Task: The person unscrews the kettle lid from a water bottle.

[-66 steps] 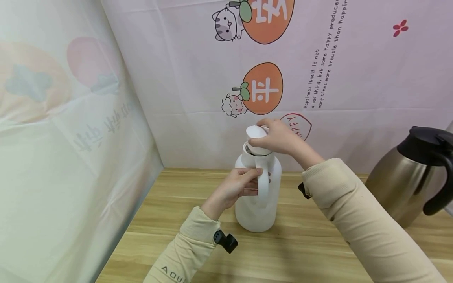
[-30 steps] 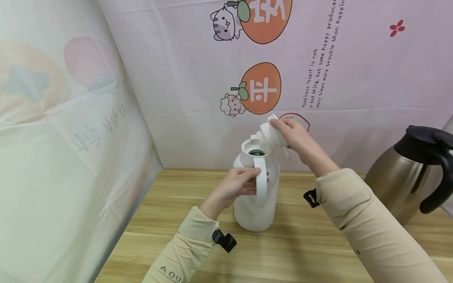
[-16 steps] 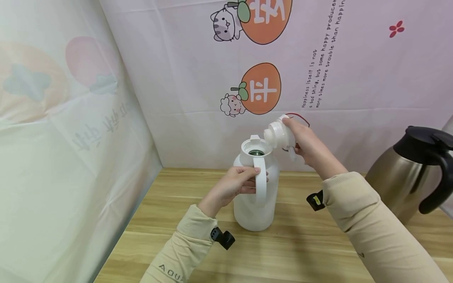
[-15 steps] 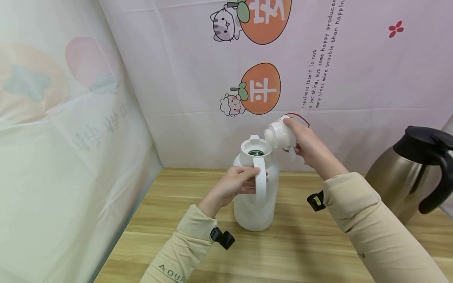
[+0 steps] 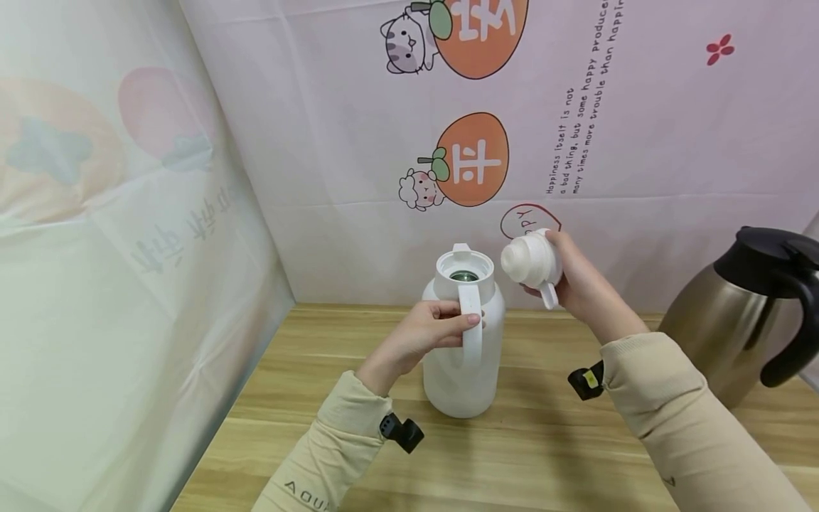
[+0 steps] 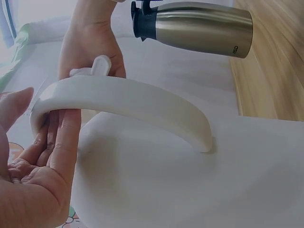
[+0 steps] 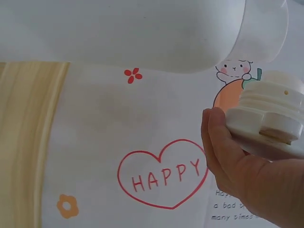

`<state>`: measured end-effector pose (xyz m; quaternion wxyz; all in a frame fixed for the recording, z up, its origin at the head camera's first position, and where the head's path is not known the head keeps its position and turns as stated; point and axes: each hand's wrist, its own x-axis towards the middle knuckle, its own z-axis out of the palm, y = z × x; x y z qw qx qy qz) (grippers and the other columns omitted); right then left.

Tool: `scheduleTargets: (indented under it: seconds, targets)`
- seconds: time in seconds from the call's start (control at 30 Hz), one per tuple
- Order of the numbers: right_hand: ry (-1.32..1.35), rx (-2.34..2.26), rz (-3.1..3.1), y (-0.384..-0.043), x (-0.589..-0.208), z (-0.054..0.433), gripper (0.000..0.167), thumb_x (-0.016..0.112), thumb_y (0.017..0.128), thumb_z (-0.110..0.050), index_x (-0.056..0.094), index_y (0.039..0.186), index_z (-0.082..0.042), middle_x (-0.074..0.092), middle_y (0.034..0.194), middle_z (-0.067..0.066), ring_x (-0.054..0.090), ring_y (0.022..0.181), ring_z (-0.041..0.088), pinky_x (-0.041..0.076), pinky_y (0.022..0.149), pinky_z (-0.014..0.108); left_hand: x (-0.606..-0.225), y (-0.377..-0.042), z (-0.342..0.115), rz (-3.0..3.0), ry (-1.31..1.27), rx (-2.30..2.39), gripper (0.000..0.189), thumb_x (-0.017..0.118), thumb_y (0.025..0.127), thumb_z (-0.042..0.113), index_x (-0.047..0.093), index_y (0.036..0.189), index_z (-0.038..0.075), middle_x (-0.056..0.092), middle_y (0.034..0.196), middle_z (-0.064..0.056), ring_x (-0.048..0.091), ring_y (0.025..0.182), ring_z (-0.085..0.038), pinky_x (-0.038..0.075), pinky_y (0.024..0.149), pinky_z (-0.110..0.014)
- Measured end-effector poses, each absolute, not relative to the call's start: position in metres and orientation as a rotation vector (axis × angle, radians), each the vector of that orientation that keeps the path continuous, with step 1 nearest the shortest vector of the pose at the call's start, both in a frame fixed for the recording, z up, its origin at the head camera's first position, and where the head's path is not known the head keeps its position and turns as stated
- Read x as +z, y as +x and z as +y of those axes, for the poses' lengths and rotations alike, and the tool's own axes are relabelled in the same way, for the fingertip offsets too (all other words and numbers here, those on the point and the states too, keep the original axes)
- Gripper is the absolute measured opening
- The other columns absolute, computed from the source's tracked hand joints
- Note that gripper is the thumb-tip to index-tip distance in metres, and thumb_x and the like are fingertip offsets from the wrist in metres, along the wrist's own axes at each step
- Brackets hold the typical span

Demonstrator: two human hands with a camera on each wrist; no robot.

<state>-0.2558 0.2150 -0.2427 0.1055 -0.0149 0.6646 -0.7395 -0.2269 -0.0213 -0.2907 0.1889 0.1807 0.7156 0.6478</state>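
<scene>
A white vacuum jug (image 5: 457,384) stands upright on the wooden table, its mouth uncovered and a dark green, shiny inside showing. My left hand (image 5: 419,334) is at the jug's handle (image 5: 471,334), fingers passing behind it and thumb at its front; in the left wrist view the fingers reach under the handle (image 6: 128,95). To the right of the jug's mouth, apart from it, my right hand (image 5: 572,281) grips the white lid (image 5: 531,259). The lid is tilted, its stepped, threaded plug facing left and a small lever hanging down. The right wrist view shows my fingers round the lid (image 7: 270,118).
A steel jug with a black lid and handle (image 5: 729,327) stands at the right, beyond my right forearm. Behind the table (image 5: 512,455) hangs a printed cloth (image 5: 345,142); another pale cloth (image 5: 128,299) closes off the left side.
My right hand has lifted the lid out of the jug's mouth, tipped it over and carried it right and slightly down. My left thumb has shifted lower on the handle; the jug has stayed put.
</scene>
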Motion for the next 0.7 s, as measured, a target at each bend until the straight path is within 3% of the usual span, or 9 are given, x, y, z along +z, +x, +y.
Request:
scheduleTargets:
  seconds: [0.27,0.53,0.7]
  targets:
    - [0.01,-2.239,1.813,-0.254,-0.258,0.225,0.031,0.025,0.1,-0.047,0.043,0.111,-0.024,0.058,0.092,-0.007,0.059,0.082,0.012,0.054,0.077,0.03,-0.291,-0.226,-0.02,2.025,0.53,1.82,0.033,0.061,0.092,0.009,0.059,0.121,-0.007,0.065,0.112,-0.013,0.061,0.093,-0.007,0.055,0.091,-0.032]
    - [0.041,-2.251,1.759,-0.252,-0.277,0.231,0.031,0.025,0.1,-0.045,0.044,0.11,-0.023,0.061,0.087,-0.008,0.061,0.078,0.012,0.054,0.075,0.029,-0.291,-0.223,-0.018,2.078,0.528,1.839,0.033,0.061,0.093,0.012,0.061,0.12,-0.007,0.066,0.117,-0.02,0.063,0.096,-0.009,0.055,0.09,-0.031]
    - [0.073,-2.248,1.751,-0.252,-0.286,0.235,0.031,0.025,0.1,-0.046,0.043,0.11,-0.023,0.061,0.088,-0.008,0.062,0.079,0.013,0.054,0.076,0.029,-0.291,-0.221,-0.016,2.092,0.494,1.895,0.032,0.063,0.091,0.009,0.062,0.117,-0.009,0.068,0.112,-0.021,0.064,0.088,-0.006,0.056,0.087,-0.03]
